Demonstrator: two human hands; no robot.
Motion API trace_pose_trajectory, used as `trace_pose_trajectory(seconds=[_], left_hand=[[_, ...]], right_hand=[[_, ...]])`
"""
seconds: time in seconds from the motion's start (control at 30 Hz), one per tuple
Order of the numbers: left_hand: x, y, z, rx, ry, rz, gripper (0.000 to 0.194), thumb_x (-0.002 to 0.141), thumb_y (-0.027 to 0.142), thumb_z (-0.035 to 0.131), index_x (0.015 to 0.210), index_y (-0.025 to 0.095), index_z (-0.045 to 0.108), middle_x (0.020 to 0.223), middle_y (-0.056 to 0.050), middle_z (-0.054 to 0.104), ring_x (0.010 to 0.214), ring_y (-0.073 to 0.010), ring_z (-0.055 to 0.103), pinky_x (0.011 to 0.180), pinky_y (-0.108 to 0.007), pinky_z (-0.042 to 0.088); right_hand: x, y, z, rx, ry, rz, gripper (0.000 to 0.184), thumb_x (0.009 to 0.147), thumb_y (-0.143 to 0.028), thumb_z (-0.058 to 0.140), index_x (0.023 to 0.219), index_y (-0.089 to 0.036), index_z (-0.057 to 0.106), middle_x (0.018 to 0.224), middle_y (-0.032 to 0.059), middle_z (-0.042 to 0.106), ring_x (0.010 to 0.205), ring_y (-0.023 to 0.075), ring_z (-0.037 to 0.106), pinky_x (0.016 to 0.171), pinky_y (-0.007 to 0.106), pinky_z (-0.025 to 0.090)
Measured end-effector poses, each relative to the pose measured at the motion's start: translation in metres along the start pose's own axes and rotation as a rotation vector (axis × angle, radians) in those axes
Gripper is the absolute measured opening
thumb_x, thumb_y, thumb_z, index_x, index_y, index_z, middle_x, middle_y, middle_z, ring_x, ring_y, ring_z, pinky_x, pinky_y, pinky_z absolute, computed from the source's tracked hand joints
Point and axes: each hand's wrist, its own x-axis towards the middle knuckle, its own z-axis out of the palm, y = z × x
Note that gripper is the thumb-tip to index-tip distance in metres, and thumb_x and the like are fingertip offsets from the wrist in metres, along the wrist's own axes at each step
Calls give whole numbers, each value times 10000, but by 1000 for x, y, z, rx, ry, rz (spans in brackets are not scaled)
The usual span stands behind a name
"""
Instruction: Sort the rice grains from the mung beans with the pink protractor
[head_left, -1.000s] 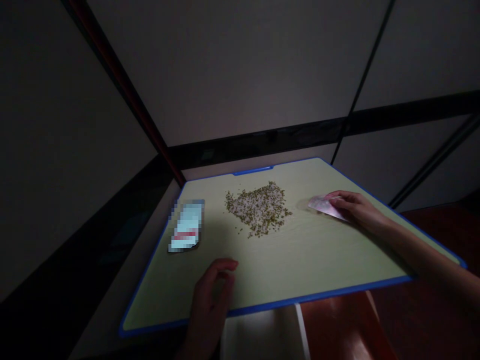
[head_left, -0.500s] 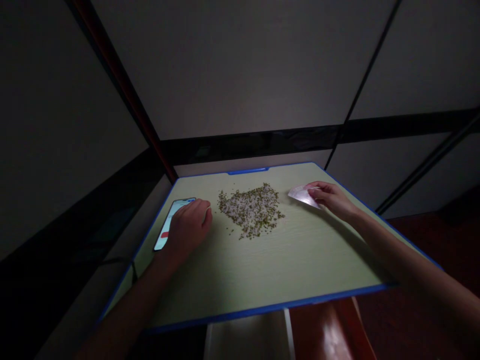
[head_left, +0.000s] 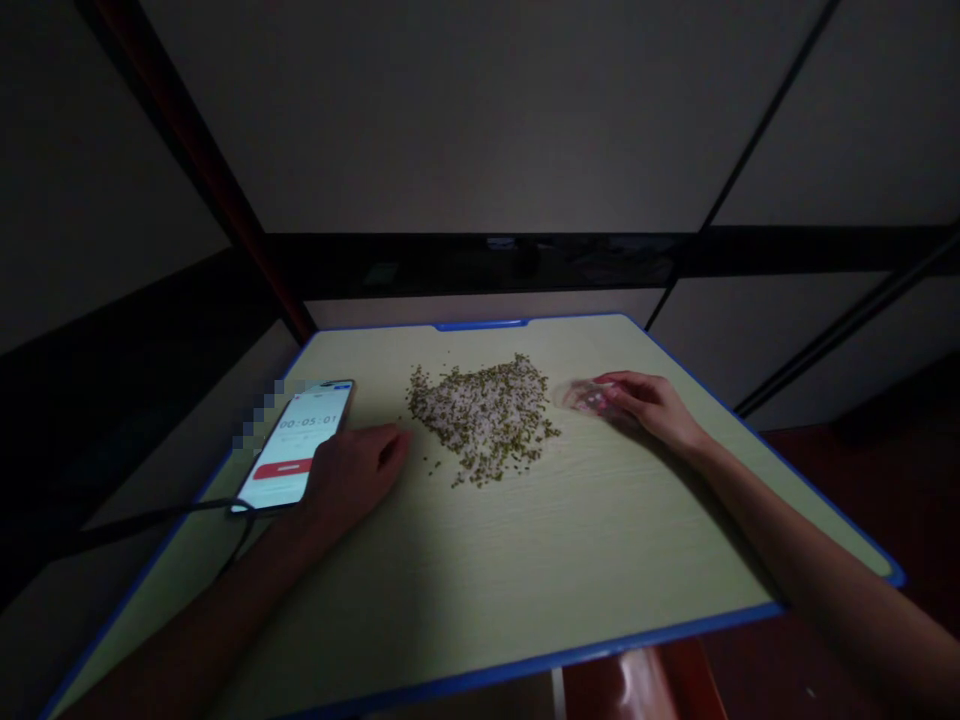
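A loose pile [head_left: 487,410] of small green beans mixed with white grains is spread over the middle of the board table [head_left: 525,560]. Just left of the pile, my left hand [head_left: 356,465] rests low over the surface with its fingers curled closed; what they hold, if anything, is hidden. My right hand [head_left: 649,405] is to the right of the pile, thumb and fingers pinching a small, see-through plastic bag [head_left: 589,397] with pink markings. The bag is smeared by motion, and its far end points toward the pile.
A phone [head_left: 296,440] with a lit timer screen lies at the table's left side, partly behind my left hand. A dark cable [head_left: 202,505] crosses the left edge near it. Cabinet panels [head_left: 480,130] stand behind the table.
The view has shifted, and the phone now shows more fully. My left hand appears lower and a little left. The plastic bag has turned in my right hand, from a shiny sheet to see-through and pink.
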Motion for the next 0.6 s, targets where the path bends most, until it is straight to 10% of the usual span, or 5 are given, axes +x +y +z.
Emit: trace_pose_trajectory(seconds=[0.6], left_hand=[[11, 8, 3, 144, -286, -34, 456, 867, 363, 236, 792, 168, 642, 789, -84, 658, 730, -198, 577, 647, -295, 363]], right_hand=[[-4, 3, -2, -226, -103, -110, 388, 725, -453, 614, 926, -125, 662, 780, 79, 666, 661, 174, 580, 630, 307, 456]])
